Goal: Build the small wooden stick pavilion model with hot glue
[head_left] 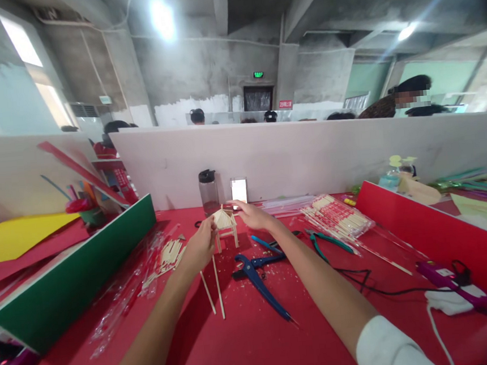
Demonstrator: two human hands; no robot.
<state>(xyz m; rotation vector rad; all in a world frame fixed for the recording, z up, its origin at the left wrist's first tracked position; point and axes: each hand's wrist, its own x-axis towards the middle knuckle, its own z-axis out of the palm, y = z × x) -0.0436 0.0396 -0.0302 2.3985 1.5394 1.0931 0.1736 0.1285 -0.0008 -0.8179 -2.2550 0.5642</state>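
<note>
A small pavilion model built of pale wooden sticks stands on the red table, with a pointed roof and thin legs. My left hand has its fingers closed at the left edge of the roof. To the right of the roof, my right hand stretches its fingers out in front of a lit phone; whether they touch the phone or the roof, I cannot tell. Two loose sticks lie below my left hand. Close to my right forearm is a blue-handled cutter.
Green-handled pliers and packs of sticks lie right. Short sticks and plastic wrappers lie left. A bottle stands behind the model. Green and red boards flank the space; a black cable crosses the right side.
</note>
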